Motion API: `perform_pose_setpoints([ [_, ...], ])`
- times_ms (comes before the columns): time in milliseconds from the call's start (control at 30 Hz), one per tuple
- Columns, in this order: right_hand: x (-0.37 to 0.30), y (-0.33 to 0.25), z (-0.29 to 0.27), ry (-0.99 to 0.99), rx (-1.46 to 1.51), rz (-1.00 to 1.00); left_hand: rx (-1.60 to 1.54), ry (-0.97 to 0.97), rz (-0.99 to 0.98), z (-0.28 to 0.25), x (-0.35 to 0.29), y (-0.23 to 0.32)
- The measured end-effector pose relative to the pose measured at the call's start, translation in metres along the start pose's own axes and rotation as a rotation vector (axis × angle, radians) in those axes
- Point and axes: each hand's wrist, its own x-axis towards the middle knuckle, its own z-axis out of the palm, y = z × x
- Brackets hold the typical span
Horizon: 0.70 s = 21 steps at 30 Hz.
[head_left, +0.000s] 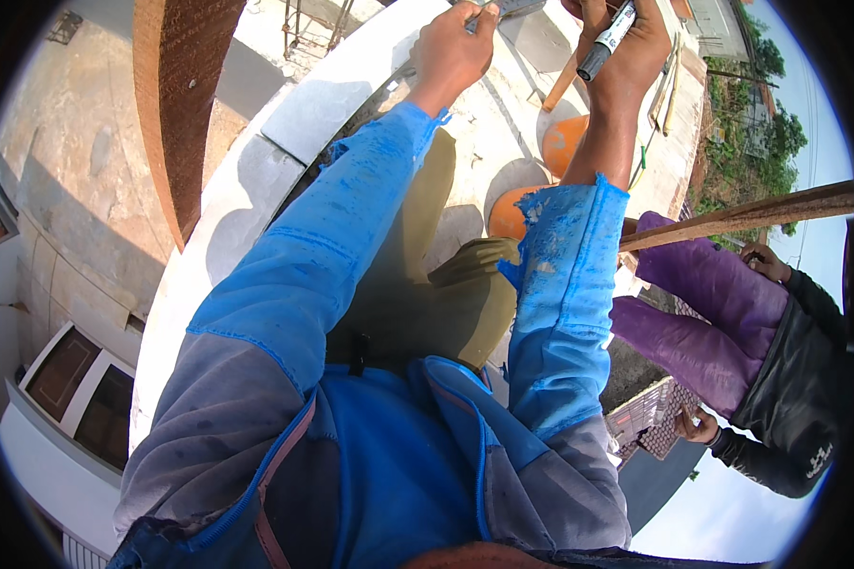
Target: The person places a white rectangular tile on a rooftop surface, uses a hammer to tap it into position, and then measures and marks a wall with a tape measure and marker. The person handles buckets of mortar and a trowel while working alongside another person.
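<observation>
My left hand (454,52) is at the top, its fingers pinched on the end of a dark grey, metal-looking piece (520,7). The upper edge cuts that piece off, so its kind is unclear. To the right, my right hand (633,45) is closed round a black-and-white marker pen (607,43), its dark end pointing down and left. Some of the right fingers run out of view. Below that hand are a wooden handle or stick (561,83) and two rounded orange things (565,142), partly covered by my right forearm and sleeve.
Pale grey slabs (313,119) line the curved edge on the left. A rough wooden post (180,95) rises at upper left. At right, a wooden beam (750,216) crosses before a person in purple trousers (707,284) and a dark top. A building with windows (76,379) lies lower left.
</observation>
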Motion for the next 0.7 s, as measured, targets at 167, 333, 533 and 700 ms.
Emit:
perform_pose_setpoints([
  [167, 0.001, -0.007, 0.005, 0.026, -0.021, -0.041, 0.016, -0.031, -0.013, -0.003, 0.001, -0.004],
  [333, 0.004, -0.003, 0.003, 0.022, 0.015, -0.024, 0.014, -0.032, -0.019, -0.003, 0.001, 0.001],
  [533, 0.006, -0.008, 0.006, 0.035, -0.027, -0.020, 0.004, 0.033, 0.065, 0.001, 0.004, -0.009],
  [700, 0.007, -0.002, 0.004, 0.048, -0.055, -0.095, -0.010, -0.026, -0.027, -0.004, 0.001, 0.003],
])
